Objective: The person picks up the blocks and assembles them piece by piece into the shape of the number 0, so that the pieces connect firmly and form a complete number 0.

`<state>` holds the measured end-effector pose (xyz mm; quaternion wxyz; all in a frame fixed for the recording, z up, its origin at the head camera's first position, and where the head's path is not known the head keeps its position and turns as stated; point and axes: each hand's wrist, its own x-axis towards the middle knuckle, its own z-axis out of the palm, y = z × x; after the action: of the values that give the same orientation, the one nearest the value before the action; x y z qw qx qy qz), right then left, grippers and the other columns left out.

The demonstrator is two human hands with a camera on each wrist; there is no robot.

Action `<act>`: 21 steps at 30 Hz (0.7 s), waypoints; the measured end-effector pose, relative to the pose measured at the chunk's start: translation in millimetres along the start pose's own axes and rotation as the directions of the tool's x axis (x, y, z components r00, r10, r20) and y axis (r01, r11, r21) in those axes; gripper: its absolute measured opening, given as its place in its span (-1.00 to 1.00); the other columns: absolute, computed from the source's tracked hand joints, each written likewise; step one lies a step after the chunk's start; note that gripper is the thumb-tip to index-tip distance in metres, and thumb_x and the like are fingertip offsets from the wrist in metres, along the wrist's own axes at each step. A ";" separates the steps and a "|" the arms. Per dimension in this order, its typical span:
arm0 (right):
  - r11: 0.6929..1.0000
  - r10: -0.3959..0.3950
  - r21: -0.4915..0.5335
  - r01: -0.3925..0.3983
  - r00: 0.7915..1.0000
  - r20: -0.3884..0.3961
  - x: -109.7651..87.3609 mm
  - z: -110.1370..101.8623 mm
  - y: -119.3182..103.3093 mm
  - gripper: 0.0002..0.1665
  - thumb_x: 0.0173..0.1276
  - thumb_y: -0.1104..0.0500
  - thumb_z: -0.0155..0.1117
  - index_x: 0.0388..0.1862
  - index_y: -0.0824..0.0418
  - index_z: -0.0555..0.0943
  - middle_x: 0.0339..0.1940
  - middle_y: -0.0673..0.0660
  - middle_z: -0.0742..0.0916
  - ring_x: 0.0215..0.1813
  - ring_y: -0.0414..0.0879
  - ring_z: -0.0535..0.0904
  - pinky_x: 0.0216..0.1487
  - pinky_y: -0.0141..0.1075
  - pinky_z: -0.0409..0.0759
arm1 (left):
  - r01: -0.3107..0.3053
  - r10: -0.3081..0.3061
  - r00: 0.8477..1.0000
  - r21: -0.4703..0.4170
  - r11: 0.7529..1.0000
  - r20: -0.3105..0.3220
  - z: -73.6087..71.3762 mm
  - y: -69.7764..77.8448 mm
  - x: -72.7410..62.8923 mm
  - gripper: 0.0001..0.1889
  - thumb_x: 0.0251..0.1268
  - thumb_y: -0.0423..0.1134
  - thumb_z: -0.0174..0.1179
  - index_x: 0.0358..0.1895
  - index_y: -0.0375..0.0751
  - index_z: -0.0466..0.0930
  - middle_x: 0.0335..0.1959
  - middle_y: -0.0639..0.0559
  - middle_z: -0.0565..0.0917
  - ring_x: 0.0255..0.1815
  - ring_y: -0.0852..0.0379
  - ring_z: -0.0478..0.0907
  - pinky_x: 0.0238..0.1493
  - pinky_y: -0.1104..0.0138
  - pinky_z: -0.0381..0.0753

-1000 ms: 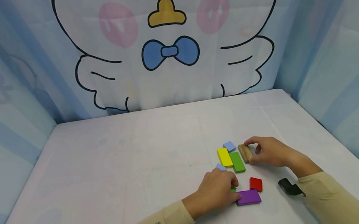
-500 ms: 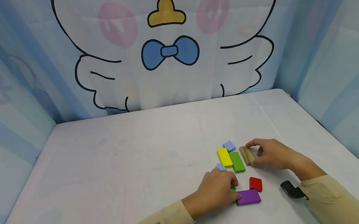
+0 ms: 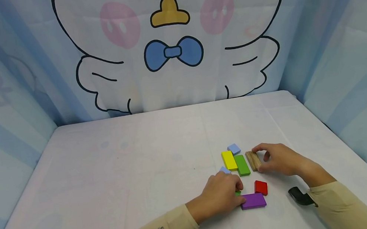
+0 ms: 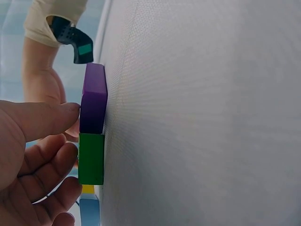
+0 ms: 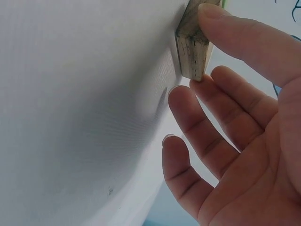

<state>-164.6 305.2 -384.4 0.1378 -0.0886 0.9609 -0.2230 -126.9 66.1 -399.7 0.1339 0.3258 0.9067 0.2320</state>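
On the table's right side, my right hand [image 3: 281,159] pinches a small wooden block [image 3: 251,161] between thumb and fingertips. In the right wrist view the thumb lies on one face of the wooden block [image 5: 193,49], the other fingers loosely bent around its end. My left hand [image 3: 218,196] rests low over other blocks, its thumb tip touching a purple block [image 3: 253,201]. Under its fingers is a green block [image 4: 91,159], mostly hidden from the head view and end to end with the purple block [image 4: 94,99]. A red block [image 3: 261,187] touches the purple one's far side.
Left of the wooden block lie another green block [image 3: 242,165] and a yellow block [image 3: 229,160], side by side. One light blue block [image 3: 233,149] sits behind them; a second light blue block [image 3: 224,170] shows past my left knuckles. A cartoon-print curtain [image 3: 176,81] borders the white table [image 3: 125,165].
My right hand has drawn the wooden block slightly right and nearer to me, widening the gap from the green block. My left hand has stayed in place.
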 end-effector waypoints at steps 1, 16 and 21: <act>1.000 0.001 -0.001 -0.001 1.000 0.001 -0.3 0.2 0.4 -0.27 0.17 0.12 0.52 0.30 0.26 0.50 -0.30 0.08 0.58 -0.28 -0.03 0.47 -0.34 -0.21 0.49 | -0.001 0.001 1.000 0.000 1.000 0.000 -0.1 0.1 -0.2 -0.77 0.14 -0.04 0.50 -0.23 0.00 0.71 -0.50 0.32 0.54 -0.41 0.32 0.37 -0.35 0.46 0.38; 1.000 0.009 -0.010 -0.009 1.000 0.015 -4.8 -0.2 -0.9 -0.25 0.16 0.06 0.53 0.30 0.25 0.51 -0.21 0.11 0.61 -0.20 -0.01 0.49 -0.25 -0.19 0.56 | -0.008 0.008 1.000 -0.009 1.000 -0.006 -0.5 -0.3 -0.5 -0.77 0.14 -0.05 0.50 -0.23 -0.02 0.71 -0.50 0.31 0.54 -0.43 0.33 0.38 -0.37 0.48 0.38; 1.000 0.001 -0.007 -0.001 1.000 0.010 -5.9 0.6 -0.8 -0.28 0.18 0.04 0.51 0.30 0.23 0.52 -0.20 0.11 0.62 -0.19 0.00 0.50 -0.25 -0.21 0.55 | -0.019 0.019 1.000 -0.013 1.000 -0.010 -0.5 -0.7 -0.7 -0.78 0.14 -0.06 0.50 -0.23 -0.02 0.71 -0.50 0.31 0.54 -0.44 0.34 0.38 -0.37 0.48 0.38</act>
<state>-158.7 305.6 -383.1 0.1422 -0.0899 0.9611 -0.2192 -126.9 64.9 -399.6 0.1293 0.3326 0.9026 0.2407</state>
